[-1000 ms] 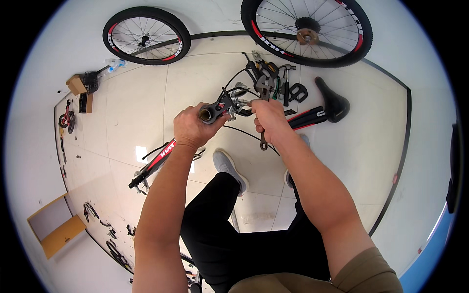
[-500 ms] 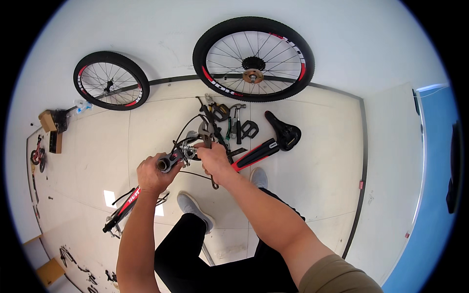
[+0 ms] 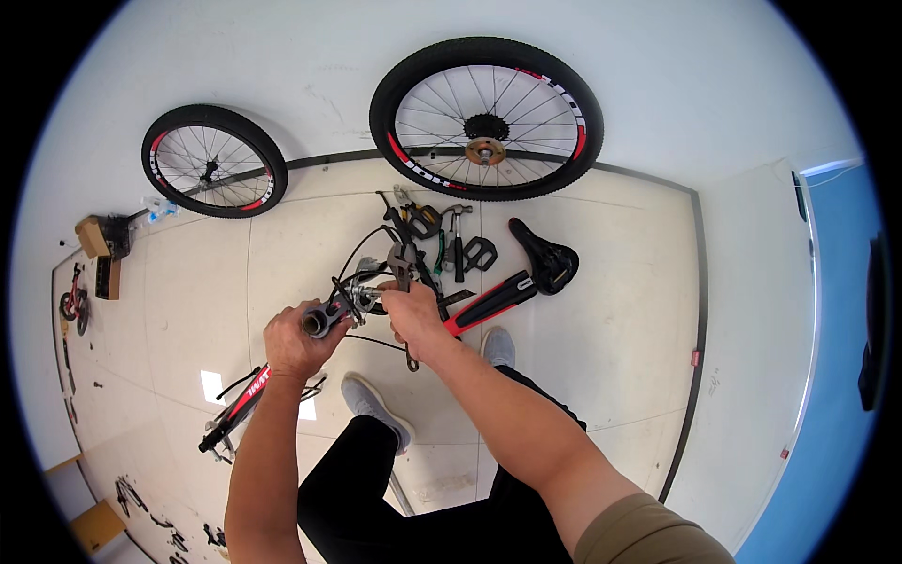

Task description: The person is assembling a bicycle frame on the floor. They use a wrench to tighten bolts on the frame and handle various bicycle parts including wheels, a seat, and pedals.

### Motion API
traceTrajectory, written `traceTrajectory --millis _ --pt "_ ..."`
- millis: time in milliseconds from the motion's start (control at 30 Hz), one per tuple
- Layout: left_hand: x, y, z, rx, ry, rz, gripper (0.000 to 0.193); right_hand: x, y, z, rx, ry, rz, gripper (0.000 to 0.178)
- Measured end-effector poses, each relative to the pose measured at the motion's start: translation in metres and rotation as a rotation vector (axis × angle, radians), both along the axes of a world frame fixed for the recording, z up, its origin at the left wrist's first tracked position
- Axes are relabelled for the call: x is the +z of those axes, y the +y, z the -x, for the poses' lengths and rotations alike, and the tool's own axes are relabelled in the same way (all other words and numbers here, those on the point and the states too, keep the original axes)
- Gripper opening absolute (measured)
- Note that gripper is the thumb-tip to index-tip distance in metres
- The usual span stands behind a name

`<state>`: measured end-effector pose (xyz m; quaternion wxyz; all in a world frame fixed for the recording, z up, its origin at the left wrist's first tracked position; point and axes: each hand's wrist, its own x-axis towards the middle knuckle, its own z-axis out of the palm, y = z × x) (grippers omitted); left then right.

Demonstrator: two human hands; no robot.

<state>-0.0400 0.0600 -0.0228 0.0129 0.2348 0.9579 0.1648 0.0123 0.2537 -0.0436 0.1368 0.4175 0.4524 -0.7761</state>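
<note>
My left hand (image 3: pixel 299 340) is closed around a dark, open-ended tube (image 3: pixel 316 322) of the bicycle frame, its round mouth turned up toward me. Just to the right, my right hand (image 3: pixel 413 312) grips an adjustable wrench (image 3: pixel 402 258); the jaw sticks out above the fist and the handle end below it. Between the two hands sits a silver metal fitting (image 3: pixel 365 292), partly covered by my fingers. Black cables (image 3: pixel 349 258) curve around it. The black and red frame tube (image 3: pixel 493 303) runs right to the saddle (image 3: pixel 550 258).
Beyond my hands lie a hammer (image 3: pixel 458 240), a pedal (image 3: pixel 480 253) and another pedal (image 3: pixel 425 222). Two wheels lean on the wall, a large rear wheel (image 3: pixel 399 162) and a front wheel (image 3: pixel 272 155). A red and white bike tube (image 3: pixel 246 399) is at lower left. My shoes (image 3: pixel 376 404) stand close by.
My hands keep their grips and have barely moved. The whole view has shifted slightly, so the wheels sit a little lower.
</note>
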Motion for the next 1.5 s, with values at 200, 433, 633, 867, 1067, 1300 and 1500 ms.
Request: traceTrajectory --millis 200,433,633,867,1067,1300,1500 --pt "0.004 0.002 0.000 0.006 -0.004 0.027 0.050 0.006 0.006 -0.001 0.049 -0.009 0.035 0.032" --pt "-0.002 -0.001 0.000 -0.016 0.029 -0.011 0.049 0.000 0.005 0.000 0.066 -0.022 0.024 0.027" --pt "0.004 0.003 -0.001 -0.013 0.033 -0.011 0.041 0.002 0.002 -0.001 -0.026 -0.018 0.064 0.028" --pt "0.003 0.001 0.000 -0.025 0.017 -0.001 0.043 0.002 0.001 -0.001 -0.006 -0.079 0.037 0.015" --pt "0.006 0.002 -0.001 0.028 -0.027 0.036 0.044 0.007 0.007 0.000 0.021 -0.020 0.089 0.035" --pt "0.004 0.002 0.000 0.025 -0.023 0.040 0.044 0.005 0.002 -0.002 -0.050 -0.001 0.088 0.014" --pt "0.008 0.004 -0.001 -0.005 0.007 0.039 0.042 0.006 0.006 -0.002 0.020 -0.007 0.137 0.020"
